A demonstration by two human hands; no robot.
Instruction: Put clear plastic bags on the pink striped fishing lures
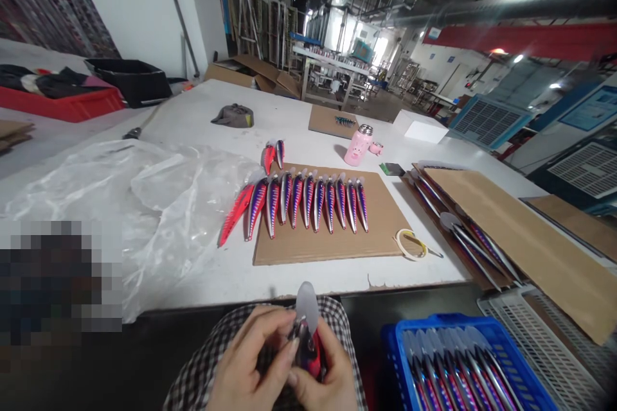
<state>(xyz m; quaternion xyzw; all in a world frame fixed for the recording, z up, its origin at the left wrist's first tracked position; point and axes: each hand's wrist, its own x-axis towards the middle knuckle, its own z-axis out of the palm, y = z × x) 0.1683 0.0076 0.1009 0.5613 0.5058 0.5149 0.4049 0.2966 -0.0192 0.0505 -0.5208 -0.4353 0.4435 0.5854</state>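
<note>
Both my hands are low in the frame, over my checked lap. My left hand (250, 359) and my right hand (322, 379) are closed together on one red and purple fishing lure (308, 340), whose clear lip (307, 302) points up. On the white table ahead lies a cardboard sheet (332, 244) bearing a row of several matching lures (308, 200). Two more lures (272, 155) lie just beyond the sheet.
A blue crate (400, 340) of lures stands at my lower right, beside a white crate (540, 334). Crumpled clear plastic (144, 199) covers the table's left. A tape ring (409, 243), a pink bottle (359, 145) and stacked cardboard with lures (520, 237) lie to the right.
</note>
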